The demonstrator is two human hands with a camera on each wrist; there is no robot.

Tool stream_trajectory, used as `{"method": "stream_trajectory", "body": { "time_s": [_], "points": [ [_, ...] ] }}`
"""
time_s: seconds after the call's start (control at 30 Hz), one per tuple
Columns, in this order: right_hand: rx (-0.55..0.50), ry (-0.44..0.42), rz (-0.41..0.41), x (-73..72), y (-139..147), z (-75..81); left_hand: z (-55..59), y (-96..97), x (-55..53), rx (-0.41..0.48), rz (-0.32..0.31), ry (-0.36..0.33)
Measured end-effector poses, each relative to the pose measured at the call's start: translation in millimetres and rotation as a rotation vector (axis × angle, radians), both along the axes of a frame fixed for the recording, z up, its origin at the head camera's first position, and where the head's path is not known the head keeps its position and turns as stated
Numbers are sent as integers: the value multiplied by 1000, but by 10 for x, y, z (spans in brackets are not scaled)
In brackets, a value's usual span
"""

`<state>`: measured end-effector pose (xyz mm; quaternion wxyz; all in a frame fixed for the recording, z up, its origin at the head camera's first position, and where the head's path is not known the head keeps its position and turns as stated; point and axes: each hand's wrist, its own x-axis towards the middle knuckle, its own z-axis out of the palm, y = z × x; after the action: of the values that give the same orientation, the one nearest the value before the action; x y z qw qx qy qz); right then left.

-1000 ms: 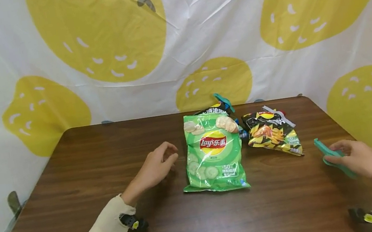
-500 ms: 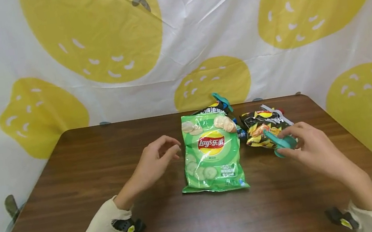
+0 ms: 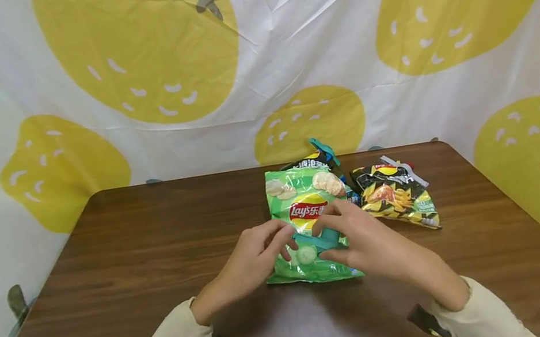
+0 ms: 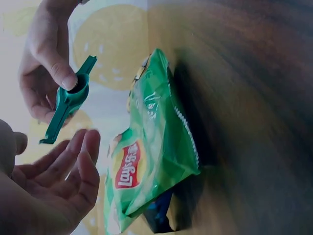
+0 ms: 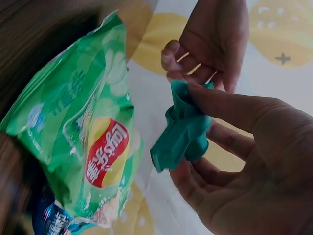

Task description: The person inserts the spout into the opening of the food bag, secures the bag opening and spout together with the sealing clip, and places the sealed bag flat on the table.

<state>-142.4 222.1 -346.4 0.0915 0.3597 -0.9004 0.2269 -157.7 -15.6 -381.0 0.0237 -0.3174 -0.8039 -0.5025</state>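
My right hand pinches a teal bag clip with a pouring spout between thumb and fingers. Opposite it, my left hand has loosely bent fingers close to the clip's far end. In the left wrist view, a gap shows between those fingers and the clip. Both hands are above a green Lay's chip bag, which lies face up on the table. The hands and clip cover the bag's middle in the head view.
Behind the green bag lies a dark blue chip bag with another teal clip on it. To the right is a black chip bag with a grey clip. A lemon-print cloth hangs along the brown table's back edge.
My right hand has carried the teal bag clip leftward from the table's right side to over the green bag. My left hand has moved slightly right to meet it.
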Motion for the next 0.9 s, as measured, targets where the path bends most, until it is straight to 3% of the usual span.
{"method": "stream_trajectory", "body": {
  "time_s": [0.2, 0.47, 0.73, 0.9],
  "points": [
    [24, -30, 38, 15, -15, -36, -68, 54, -11, 1, -122, -81],
    [9, -95, 101, -38, 30, 15, -96, 24, -22, 133, -218, -179],
    [-54, -124, 158, -43, 71, 81, -78, 32, -2, 224, -225, -271],
    [-143, -157, 148, -29, 77, 82, -102, 47, 4, 216, -193, -241]
  ]
}}
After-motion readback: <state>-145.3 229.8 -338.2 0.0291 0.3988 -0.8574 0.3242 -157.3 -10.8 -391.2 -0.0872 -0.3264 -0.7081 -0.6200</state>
